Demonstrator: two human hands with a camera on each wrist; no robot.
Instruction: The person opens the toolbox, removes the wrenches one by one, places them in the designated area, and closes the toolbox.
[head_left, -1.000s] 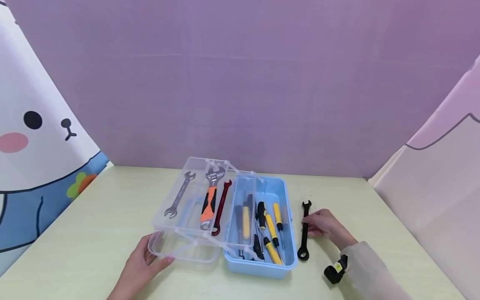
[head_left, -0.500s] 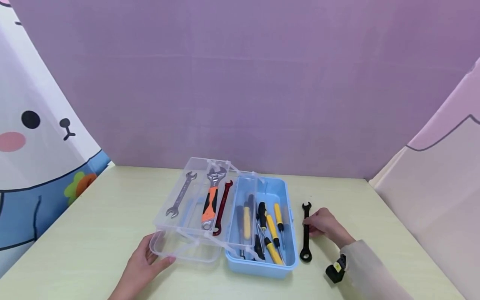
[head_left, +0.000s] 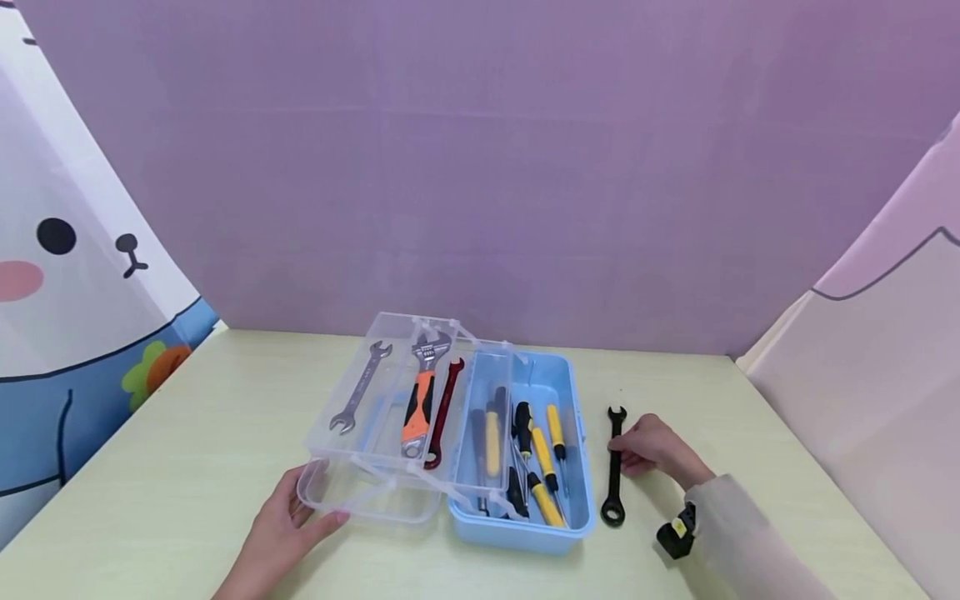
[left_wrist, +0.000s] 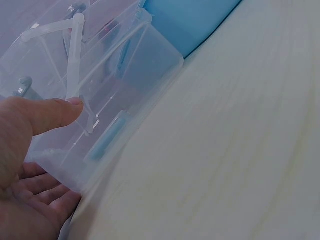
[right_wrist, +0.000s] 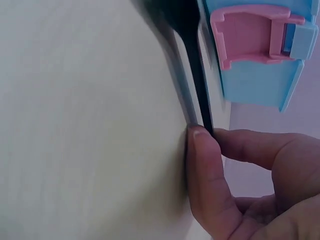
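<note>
Right hand: my right hand [head_left: 656, 452] pinches the slim black metal wrench [head_left: 613, 492] by its shaft, thumb against fingertip.
Black wrench: right of the box and apart from it, ring end towards me, forked end away; I cannot tell whether it touches the pale cream tabletop [head_left: 225, 417].
Left hand: my left hand [head_left: 279, 529] grips the rounded, see-through plastic lid [head_left: 408, 508] at its near left corner, thumb on the upper side, fingers curled beneath.
Toolbox: the light blue rectangular plastic box [head_left: 517, 537] stands between my 2 hands, with a pink plastic latch [right_wrist: 247, 32] visible on its side.
Trays: clear plastic trays fan out leftward; the outer clear tray [head_left: 375, 442] sits above the lid.
Tray tools: a silver double-ended wrench [head_left: 362, 389] lies left of an orange-and-black-handled adjustable wrench [head_left: 417, 408], both in the outer tray; a dark red metal wrench [head_left: 446, 412] lies just right of them, in which tray I cannot tell.
Box contents: yellow-and-black-handled screwdrivers [head_left: 543, 450] lie inside, at differing angles.
Backdrop: a plain purple panel [head_left: 487, 167] behind the table.
</note>
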